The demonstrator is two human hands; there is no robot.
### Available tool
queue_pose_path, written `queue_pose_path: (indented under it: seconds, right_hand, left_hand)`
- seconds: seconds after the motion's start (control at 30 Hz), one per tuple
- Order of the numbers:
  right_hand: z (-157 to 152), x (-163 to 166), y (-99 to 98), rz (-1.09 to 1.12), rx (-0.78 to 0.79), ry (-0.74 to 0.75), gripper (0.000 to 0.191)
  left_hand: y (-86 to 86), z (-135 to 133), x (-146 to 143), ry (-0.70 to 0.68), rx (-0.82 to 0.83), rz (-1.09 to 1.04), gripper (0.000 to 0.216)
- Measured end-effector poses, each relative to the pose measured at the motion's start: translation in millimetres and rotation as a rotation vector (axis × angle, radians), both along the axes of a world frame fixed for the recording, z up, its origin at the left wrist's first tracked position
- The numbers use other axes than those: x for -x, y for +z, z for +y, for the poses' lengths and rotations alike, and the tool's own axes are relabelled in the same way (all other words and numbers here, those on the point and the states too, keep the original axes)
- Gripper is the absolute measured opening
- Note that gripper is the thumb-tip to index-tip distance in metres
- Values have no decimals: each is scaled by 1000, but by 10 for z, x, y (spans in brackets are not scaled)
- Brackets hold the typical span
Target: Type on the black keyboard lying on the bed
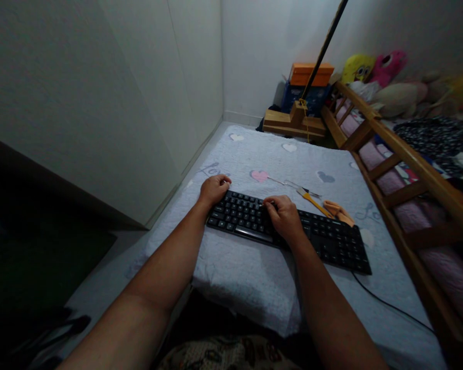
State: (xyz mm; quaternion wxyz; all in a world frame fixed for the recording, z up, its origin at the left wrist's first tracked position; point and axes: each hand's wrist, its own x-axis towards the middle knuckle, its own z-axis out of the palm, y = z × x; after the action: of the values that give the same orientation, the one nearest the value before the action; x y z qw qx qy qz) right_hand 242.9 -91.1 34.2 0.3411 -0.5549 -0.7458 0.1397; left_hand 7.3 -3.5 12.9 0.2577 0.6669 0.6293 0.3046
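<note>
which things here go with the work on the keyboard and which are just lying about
Part of the work:
keyboard, under the right hand
probably the yellow-handled brush, orange-brown cloth and thin wire tool, laid just beyond it

Apparently just lying about:
orange box
yellow plush toy
pink plush toy
wooden stand

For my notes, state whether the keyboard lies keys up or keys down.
Keys up: rows of keys show across the keyboard, with the right hand over them and the left hand at one end.
</note>
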Motion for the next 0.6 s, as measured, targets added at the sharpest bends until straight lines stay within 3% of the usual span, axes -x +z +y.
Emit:
queue_pose_path:
  seconds: [0.6]
  right_hand:
    - [-67,23,65,-22,43,48,17]
  left_hand:
    - [-23,12,9,-2,-17,12,25]
